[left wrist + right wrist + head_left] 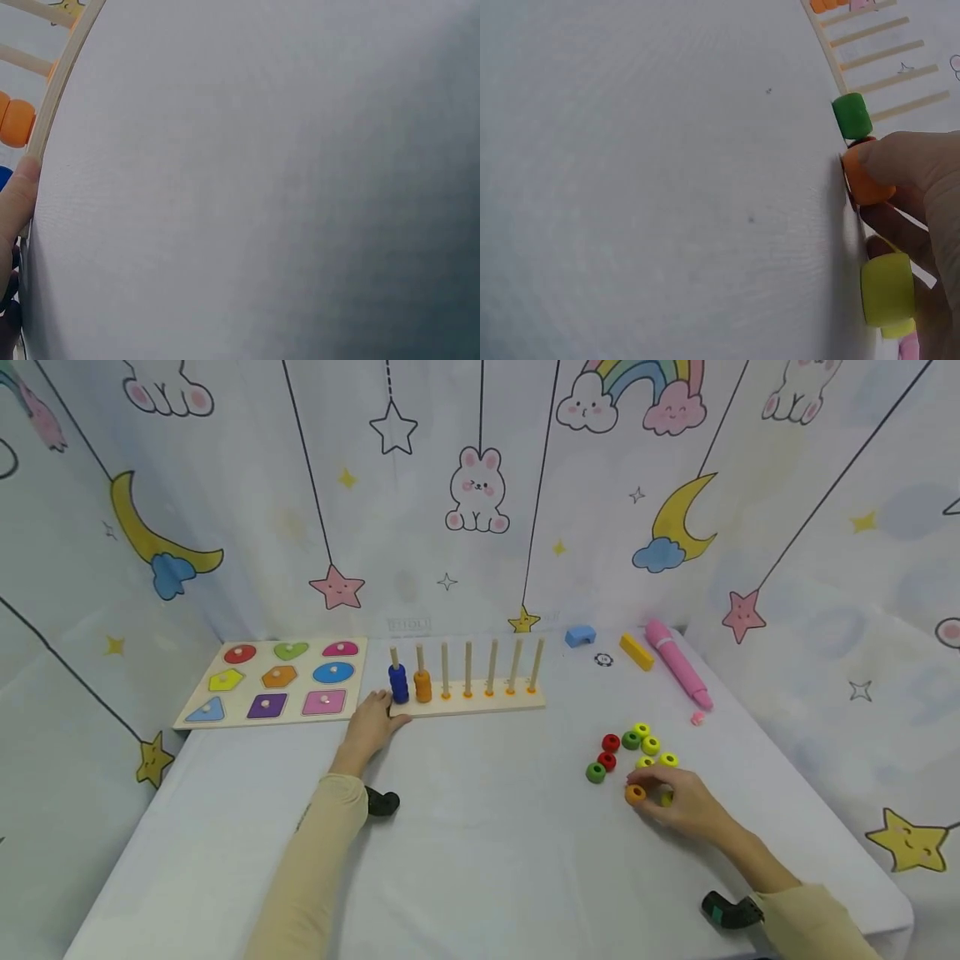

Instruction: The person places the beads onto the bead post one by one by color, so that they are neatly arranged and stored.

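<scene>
- The left hand (369, 731) holds the left end of a pale wooden board with seven upright pegs (487, 704); its thumb lies on the front edge.
- On the first peg are stacked dark blue round beads (398, 683), on the second peg orange round beads (423, 687).
- The right hand (686, 802) is to the right, well apart from the board. Its thumb and fingers are clamped on a single orange round bead (635, 794); whether this bead touches the desk (480, 843), I cannot tell well.
- Near this hand lie red beads (611, 742), green beads (596, 772) and yellow-green beads (650, 746).
- Behind them are a thick pink marker-like stick (675, 660), a yellow rectangular block (636, 652) and a small blue block (581, 636).
- A wooden shape puzzle (253, 681) lies left of the peg board.
</scene>
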### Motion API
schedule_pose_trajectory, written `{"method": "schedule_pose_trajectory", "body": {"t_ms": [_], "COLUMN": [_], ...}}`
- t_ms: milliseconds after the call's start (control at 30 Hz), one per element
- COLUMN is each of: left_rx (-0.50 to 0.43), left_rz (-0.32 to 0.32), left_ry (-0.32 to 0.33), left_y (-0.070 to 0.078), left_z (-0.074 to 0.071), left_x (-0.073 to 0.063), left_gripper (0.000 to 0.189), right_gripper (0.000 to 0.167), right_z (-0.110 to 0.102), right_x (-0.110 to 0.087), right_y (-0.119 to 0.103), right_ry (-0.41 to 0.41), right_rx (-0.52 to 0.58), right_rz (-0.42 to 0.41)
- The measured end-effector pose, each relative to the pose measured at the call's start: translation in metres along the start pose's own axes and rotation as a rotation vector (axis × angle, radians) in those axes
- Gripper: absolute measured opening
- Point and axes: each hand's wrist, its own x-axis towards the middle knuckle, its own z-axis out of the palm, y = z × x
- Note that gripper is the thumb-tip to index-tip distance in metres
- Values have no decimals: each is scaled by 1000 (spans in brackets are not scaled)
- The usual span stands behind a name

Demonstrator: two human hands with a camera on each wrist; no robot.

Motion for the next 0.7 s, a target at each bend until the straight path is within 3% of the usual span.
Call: {"method": "schedule_pose_trajectory", "body": {"t_ms": [233, 400, 600, 700], "left_rx": [-10, -7, -13, -10], "left_rz": [2, 3, -2, 8], "left_ry": [14, 17, 20, 20], "left_y": [0, 1, 1, 0], "left_z": [0, -2, -3, 0], "left_x": [-2, -4, -5, -3], "left_gripper": [71, 70, 70, 70], "right_gripper": [40, 38, 35, 33], "right_z": [-2, 7, 33, 44], "right_x": [19, 43, 95, 129], "right_y": [-13, -24, -32, -58], "right_ry": [65, 79, 64, 63], "right_rx": [27, 122, 201, 262], "right_rz": [-33, -24, -54, -81]}}
